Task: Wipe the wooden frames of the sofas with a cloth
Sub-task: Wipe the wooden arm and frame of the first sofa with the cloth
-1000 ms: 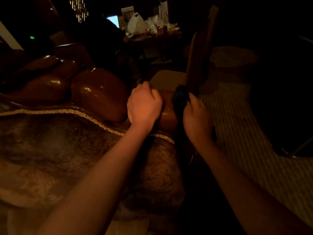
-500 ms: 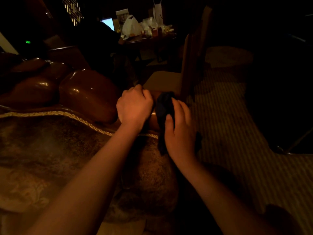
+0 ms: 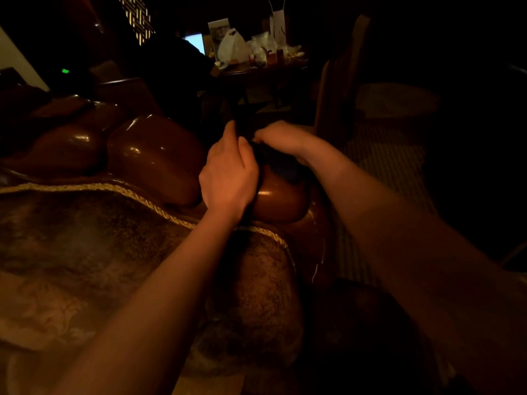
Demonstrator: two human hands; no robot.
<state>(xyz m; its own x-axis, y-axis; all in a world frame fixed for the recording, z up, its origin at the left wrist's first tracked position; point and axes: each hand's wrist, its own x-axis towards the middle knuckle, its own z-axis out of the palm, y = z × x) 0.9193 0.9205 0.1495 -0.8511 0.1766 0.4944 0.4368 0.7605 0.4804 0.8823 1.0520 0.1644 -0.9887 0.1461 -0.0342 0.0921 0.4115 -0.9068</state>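
- Dark cloth (image 3: 278, 159) lies bunched over the top of the glossy reddish-brown rounded wooden sofa frame (image 3: 281, 199), in the middle of the scene between both hands.
- Right hand (image 3: 281, 136) comes in from the right, fingers curled down onto the far part of the cloth, grasping it.
- Left hand (image 3: 228, 173) sits just left of the cloth with fingers bent against its near edge; whether it pinches the fabric I cannot tell.
- Patterned brown sofa cushion (image 3: 99, 252) with gold rope trim (image 3: 159, 208) fills the near left.
- Cluttered dark desk (image 3: 262, 67) stands far behind, with a white plastic bag (image 3: 232, 47) on it.
- Striped carpet (image 3: 390, 161) spreads to the right.
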